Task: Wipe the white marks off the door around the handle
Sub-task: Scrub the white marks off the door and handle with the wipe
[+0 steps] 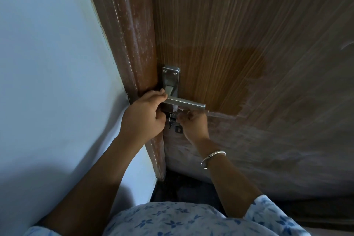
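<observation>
My right hand (193, 123) is curled shut just under the lever (184, 102), with a scrap of something white (175, 108) at its fingertips, a cloth I think, too small to tell. My left hand (146, 114) closes on the lever's root by the plate (171, 79). The lever runs out rightward above my right knuckles. The white marks (268, 140) on the door (249, 25) lie right and below my right hand, the nearer one.
</observation>
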Demonstrator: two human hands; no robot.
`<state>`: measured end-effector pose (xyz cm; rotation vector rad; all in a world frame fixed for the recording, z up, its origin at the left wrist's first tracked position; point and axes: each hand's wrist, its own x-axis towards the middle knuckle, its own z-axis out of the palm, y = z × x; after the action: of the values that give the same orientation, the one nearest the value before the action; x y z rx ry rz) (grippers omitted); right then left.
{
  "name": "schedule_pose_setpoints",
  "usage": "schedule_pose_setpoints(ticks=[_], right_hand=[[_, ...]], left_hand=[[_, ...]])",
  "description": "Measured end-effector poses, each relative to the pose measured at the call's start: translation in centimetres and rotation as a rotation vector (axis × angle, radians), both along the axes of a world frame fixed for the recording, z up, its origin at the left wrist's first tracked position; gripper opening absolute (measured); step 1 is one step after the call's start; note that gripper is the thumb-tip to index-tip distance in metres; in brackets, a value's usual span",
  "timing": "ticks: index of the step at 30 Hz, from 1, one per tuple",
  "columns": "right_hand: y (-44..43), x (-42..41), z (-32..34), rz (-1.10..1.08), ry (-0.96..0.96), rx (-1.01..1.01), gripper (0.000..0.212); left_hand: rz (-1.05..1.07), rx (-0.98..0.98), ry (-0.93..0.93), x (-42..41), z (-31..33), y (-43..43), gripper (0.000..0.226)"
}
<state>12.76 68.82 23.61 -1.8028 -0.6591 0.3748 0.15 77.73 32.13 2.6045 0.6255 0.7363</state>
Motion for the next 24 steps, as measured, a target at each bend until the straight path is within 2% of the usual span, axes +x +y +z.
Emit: schedule_pose_setpoints(ticks=[5, 10, 15, 19, 21, 24], right_hand=[[-1.3, 0.8, 0.1, 0.102, 0.048, -0.026, 0.029], [-4.0, 2.4, -0.3, -0.160, 0.182, 0.215, 0.037], [-8.4, 4.2, -0.4, -0.378, 0.183, 0.329, 0.049], [-8.3, 4.0, -0.7, -0.511, 0.204, 0.409, 0.042], [-7.4, 3.6, -0.9, -0.509, 0.195, 0.401, 0.040], [-5.4, 2.6, -1.2, -0.359, 0.180, 0.315, 0.037]], left_hand=[[-0.015, -0.016, -0.010, -0.1, -0.2, 0.3, 0.041], [-0.017, -0.026, -0.033, -0.1, -0.2, 0.4, 0.040], [-0.001, -0.027, -0.041, 0.2, -0.5, 0.5, 0.037], [0.003, -0.015, -0.055, 0.5, -0.6, 0.4, 0.034], [0.002, -0.006, -0.055, 0.5, -0.7, 0.3, 0.034], [0.000, 0.003, -0.055, 0.4, -0.7, 0.3, 0.035]])
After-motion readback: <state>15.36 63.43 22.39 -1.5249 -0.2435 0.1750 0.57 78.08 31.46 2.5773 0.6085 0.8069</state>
